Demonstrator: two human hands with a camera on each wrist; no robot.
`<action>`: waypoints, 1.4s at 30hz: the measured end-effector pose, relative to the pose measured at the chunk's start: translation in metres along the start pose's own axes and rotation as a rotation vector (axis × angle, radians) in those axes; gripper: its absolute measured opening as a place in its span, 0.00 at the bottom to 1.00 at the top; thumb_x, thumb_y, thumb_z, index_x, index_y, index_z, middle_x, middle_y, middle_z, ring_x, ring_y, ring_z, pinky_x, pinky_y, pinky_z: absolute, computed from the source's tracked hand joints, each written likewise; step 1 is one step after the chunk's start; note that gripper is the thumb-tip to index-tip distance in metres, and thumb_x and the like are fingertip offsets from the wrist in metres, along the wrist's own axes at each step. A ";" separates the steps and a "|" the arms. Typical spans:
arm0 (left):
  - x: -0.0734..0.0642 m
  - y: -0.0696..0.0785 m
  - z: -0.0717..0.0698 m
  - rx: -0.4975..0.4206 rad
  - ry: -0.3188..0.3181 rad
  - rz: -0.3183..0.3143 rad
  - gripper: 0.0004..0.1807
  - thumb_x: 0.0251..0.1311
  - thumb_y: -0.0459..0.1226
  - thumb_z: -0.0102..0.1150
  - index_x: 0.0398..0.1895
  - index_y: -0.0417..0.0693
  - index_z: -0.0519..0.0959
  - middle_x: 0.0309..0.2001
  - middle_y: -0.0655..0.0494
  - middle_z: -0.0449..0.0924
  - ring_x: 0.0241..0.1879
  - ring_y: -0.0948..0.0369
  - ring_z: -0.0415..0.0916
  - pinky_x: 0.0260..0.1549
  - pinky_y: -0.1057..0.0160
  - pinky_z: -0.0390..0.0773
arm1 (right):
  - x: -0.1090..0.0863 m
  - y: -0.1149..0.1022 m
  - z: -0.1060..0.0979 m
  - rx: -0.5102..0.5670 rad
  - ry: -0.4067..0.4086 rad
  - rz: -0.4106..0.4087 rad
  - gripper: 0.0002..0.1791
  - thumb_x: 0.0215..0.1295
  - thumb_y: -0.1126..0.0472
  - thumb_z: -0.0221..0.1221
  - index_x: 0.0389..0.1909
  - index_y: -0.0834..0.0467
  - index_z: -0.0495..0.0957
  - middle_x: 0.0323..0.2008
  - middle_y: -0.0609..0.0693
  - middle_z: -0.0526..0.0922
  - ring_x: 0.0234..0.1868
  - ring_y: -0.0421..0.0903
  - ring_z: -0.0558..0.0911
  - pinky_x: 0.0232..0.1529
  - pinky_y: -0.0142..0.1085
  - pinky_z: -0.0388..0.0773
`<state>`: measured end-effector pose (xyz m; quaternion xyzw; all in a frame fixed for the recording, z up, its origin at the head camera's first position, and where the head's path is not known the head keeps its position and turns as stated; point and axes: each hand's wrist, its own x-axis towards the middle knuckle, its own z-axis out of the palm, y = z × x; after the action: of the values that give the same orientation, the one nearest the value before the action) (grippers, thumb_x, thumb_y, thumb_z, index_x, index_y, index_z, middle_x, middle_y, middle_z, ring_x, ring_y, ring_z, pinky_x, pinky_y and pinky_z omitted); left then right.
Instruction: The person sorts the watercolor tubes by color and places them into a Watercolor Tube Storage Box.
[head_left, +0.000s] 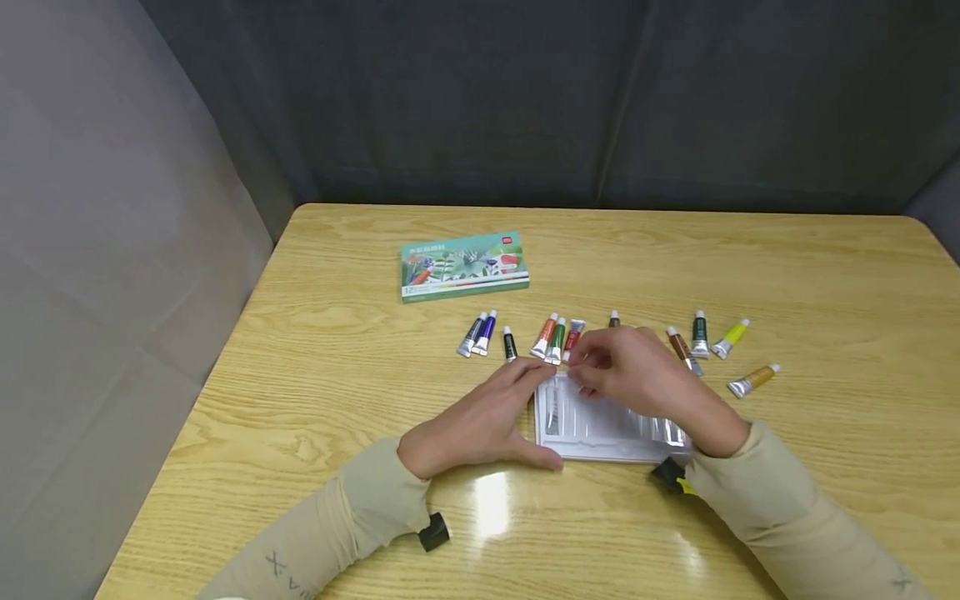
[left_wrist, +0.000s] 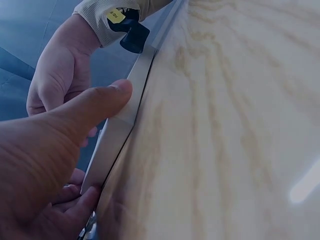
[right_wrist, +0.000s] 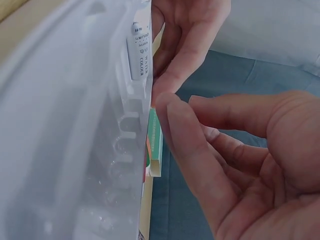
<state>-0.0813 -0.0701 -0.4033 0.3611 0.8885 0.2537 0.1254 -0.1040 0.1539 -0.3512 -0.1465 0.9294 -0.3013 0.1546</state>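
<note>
A white plastic tray (head_left: 607, 448) with moulded slots lies on the table. In its leftmost slot sits a white paint tube (right_wrist: 140, 55), lettered WATER COLOUR. My left hand (head_left: 487, 421) holds the tray's left end, thumb at the near corner and fingers at the far one; the left wrist view shows the thumb (left_wrist: 107, 100) over the tray's side. Above the tray's far left part is my right hand (head_left: 637, 371), its bent fingers close to a red paint tube (head_left: 574, 335). Nothing shows between its thumb and index finger in the right wrist view.
Beyond the tray lie several more paint tubes: a violet one (head_left: 486, 333), a black one (head_left: 509, 342), an orange one (head_left: 545, 335), a green one (head_left: 557, 340), a yellow one (head_left: 731, 337) and an ochre one (head_left: 753, 381). A flat illustrated box (head_left: 465, 268) lies farther back.
</note>
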 end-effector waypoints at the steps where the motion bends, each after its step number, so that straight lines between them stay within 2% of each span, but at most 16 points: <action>1: 0.000 0.000 0.000 0.001 0.000 0.001 0.63 0.48 0.64 0.76 0.81 0.44 0.57 0.75 0.51 0.62 0.74 0.59 0.63 0.76 0.62 0.67 | 0.000 0.000 0.000 0.001 0.001 0.003 0.03 0.68 0.59 0.67 0.36 0.54 0.86 0.26 0.45 0.88 0.26 0.37 0.83 0.28 0.33 0.73; 6: 0.000 -0.001 0.001 0.004 0.007 0.008 0.63 0.48 0.65 0.76 0.81 0.43 0.58 0.75 0.51 0.62 0.73 0.59 0.64 0.76 0.62 0.67 | 0.000 0.001 -0.002 -0.007 0.008 0.011 0.03 0.68 0.59 0.67 0.36 0.53 0.86 0.27 0.45 0.87 0.27 0.38 0.83 0.30 0.33 0.74; 14: -0.001 -0.001 0.001 -0.011 0.009 0.012 0.63 0.48 0.65 0.76 0.81 0.44 0.57 0.76 0.51 0.61 0.75 0.58 0.63 0.77 0.62 0.66 | -0.002 0.002 -0.008 -0.078 0.062 -0.027 0.02 0.65 0.56 0.68 0.36 0.49 0.86 0.29 0.43 0.88 0.27 0.37 0.80 0.29 0.33 0.71; 21: -0.001 -0.001 0.001 0.001 0.012 0.013 0.63 0.48 0.66 0.75 0.81 0.44 0.57 0.76 0.52 0.61 0.75 0.59 0.63 0.77 0.63 0.65 | 0.000 0.002 -0.018 -0.050 0.084 -0.049 0.05 0.67 0.56 0.67 0.39 0.52 0.87 0.31 0.46 0.89 0.28 0.40 0.80 0.26 0.32 0.73; 31: 0.001 -0.001 0.000 0.008 -0.003 -0.007 0.64 0.47 0.67 0.75 0.82 0.45 0.57 0.77 0.52 0.61 0.76 0.59 0.62 0.77 0.62 0.65 | 0.002 0.008 -0.044 -0.100 0.202 0.011 0.09 0.69 0.53 0.66 0.43 0.53 0.88 0.37 0.51 0.91 0.31 0.44 0.83 0.32 0.36 0.74; 39: 0.001 0.000 0.000 0.017 -0.010 -0.002 0.65 0.48 0.67 0.74 0.82 0.44 0.55 0.78 0.50 0.60 0.77 0.57 0.61 0.78 0.62 0.65 | -0.005 0.031 -0.067 -0.135 0.292 0.076 0.13 0.71 0.50 0.64 0.47 0.54 0.86 0.39 0.54 0.91 0.31 0.42 0.85 0.32 0.36 0.74; 42: 0.000 0.000 0.000 0.017 -0.012 -0.006 0.65 0.48 0.67 0.74 0.82 0.44 0.55 0.78 0.50 0.60 0.77 0.57 0.61 0.78 0.61 0.65 | -0.006 0.042 -0.076 -0.154 0.301 0.118 0.17 0.72 0.47 0.63 0.49 0.55 0.86 0.41 0.57 0.91 0.32 0.44 0.85 0.32 0.37 0.72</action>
<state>-0.0819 -0.0703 -0.4032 0.3609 0.8910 0.2437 0.1283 -0.1351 0.2276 -0.3167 -0.0565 0.9693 -0.2384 0.0193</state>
